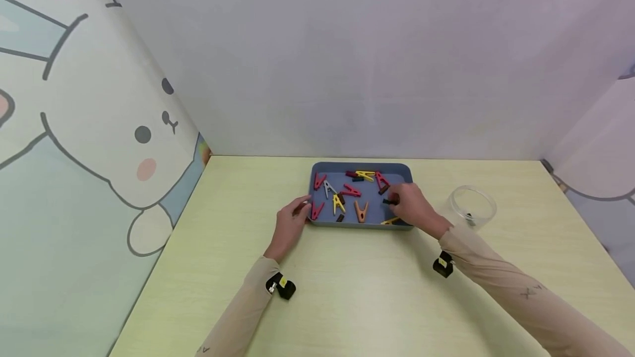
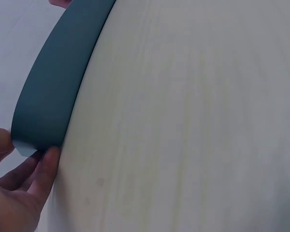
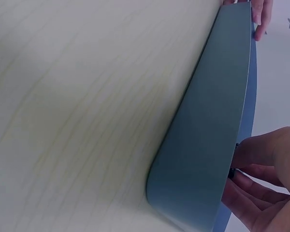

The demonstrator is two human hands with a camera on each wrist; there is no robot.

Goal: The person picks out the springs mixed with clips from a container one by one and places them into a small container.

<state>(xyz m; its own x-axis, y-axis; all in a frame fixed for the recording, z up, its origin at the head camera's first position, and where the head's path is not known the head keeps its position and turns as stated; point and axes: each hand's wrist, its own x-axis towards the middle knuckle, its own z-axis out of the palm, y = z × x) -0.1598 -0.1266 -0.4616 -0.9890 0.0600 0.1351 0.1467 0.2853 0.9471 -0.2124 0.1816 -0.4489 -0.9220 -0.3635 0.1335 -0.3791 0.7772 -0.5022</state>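
Note:
A shallow blue-grey tray (image 1: 369,225) on the table holds several spread-out spring clips: red clips (image 1: 350,190), yellow clips (image 1: 338,203), a grey clip (image 1: 329,188) and an orange clip (image 1: 361,212). Small dark pieces (image 1: 340,217) lie among them. My left hand (image 1: 289,227) grips the tray's left end, thumb and fingers about its corner in the left wrist view. Over the tray's right side, my right hand (image 1: 413,205) pinches a small black piece (image 1: 388,201) whose exact kind I cannot tell. In the right wrist view the fingers mostly hide this black piece (image 3: 232,172).
A clear round container (image 1: 473,203) stands on the table right of the tray, with something small and dark inside. The pale wooden table (image 1: 337,302) meets a plain wall (image 1: 367,98) at the back. A cartoon-printed wall (image 1: 89,142) borders the left side.

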